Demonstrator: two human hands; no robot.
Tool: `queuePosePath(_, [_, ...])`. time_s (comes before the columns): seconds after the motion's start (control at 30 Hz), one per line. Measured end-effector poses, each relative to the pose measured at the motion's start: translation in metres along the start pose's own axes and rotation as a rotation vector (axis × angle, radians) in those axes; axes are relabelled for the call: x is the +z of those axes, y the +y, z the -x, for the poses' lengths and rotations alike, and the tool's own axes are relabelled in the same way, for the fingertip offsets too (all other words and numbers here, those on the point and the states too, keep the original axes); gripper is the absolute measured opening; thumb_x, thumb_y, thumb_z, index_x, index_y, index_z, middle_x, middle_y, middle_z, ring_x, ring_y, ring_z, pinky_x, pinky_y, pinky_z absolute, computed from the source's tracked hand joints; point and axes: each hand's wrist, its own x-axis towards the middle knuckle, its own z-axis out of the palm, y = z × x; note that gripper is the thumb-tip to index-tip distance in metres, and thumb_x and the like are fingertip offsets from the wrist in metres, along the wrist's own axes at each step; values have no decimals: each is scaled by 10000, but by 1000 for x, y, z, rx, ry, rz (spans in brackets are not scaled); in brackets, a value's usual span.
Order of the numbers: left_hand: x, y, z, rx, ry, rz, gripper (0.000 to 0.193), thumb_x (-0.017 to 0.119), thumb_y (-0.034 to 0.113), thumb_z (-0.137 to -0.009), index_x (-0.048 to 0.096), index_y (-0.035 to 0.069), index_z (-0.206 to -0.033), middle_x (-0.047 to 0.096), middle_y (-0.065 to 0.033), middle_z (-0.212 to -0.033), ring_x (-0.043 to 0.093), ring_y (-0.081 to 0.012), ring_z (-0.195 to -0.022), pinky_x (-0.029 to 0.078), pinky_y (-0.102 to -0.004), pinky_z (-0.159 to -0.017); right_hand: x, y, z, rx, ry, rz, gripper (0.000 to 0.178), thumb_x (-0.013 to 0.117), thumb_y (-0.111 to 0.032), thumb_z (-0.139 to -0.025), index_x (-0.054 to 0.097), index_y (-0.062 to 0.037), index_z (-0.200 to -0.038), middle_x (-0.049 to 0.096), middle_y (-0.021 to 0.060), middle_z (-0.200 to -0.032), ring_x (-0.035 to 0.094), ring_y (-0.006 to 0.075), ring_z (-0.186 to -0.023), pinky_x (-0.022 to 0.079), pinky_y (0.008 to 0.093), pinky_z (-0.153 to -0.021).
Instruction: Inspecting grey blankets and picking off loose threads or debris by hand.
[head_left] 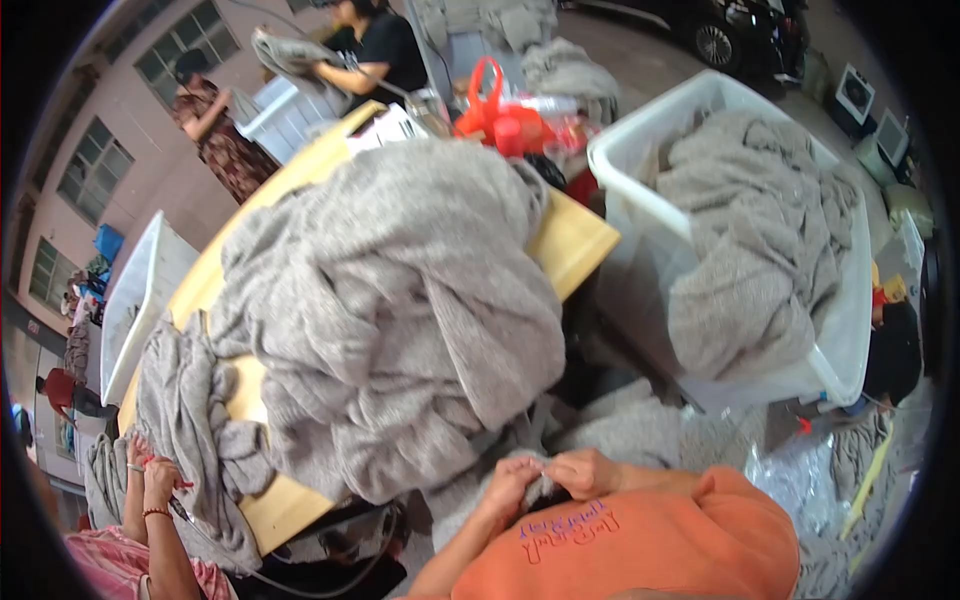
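Both left hand [511,482] and right hand [583,473], close together, appear to pinch a grey knit piece [458,508] just off the worktop's [578,240] near edge, beside the heaped knitwear [400,290]; a short, lightly taut hold should best avoid stretching it.

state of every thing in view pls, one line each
left grip, pinched shut on grey knit fabric
right grip, pinched shut on it too
knit pile, heaped, crumpled
yellow table, mostly covered
right white bin, open, holding crumpled knits
red bag, handles upright
orange shirt, worn
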Motion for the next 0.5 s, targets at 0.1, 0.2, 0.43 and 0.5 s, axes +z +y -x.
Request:
queuePosePath(0.1, [-9, -14, -3, -22, 57, 74, 149, 477, 68, -810, 581, 17, -716, 563, -23, -645, 506, -92, -559, 400, -219, -524, -4, -7, -3, 110, -138, 45, 89, 499, -45, -650, 487, -61, -737, 478, 69, -631, 525, 232, -547, 422, 328, -444])
queuePosePath(0.2, [-13, -23, -9, 55, 64, 226, 136, 491, 65, -805, 574, -8, -725, 567, -44, -655, 516, -115, -558, 405, -230, -524, 4, -1, 1, 79, -166, 47, 95, 508, -36, -642, 476, -59, -728, 467, 73, -629, 523, 234, -550, 422, 330, -452])
queuePosePath(0.43, [-23, -15, -11, 72, 6, 148, 101, 531, 68, -803, 572, -9, -753, 573, -38, -678, 514, -96, -574, 406, -213, -536, 7, 1, -14, 157, -152, -24, 105, 523, -14, -650, 475, -51, -736, 477, 77, -660, 528, 254, -582, 430, 339, -480])
queuePosePath(0.5, [-24, -15, -13, 140, 3, 116, 57, 555, 38, -785, 574, -12, -766, 578, -30, -704, 516, -84, -605, 408, -205, -560, 7, 5, -16, 167, -146, -8, 104, 519, -11, -655, 478, -50, -741, 480, 78, -665, 530, 256, -587, 432, 340, -479])
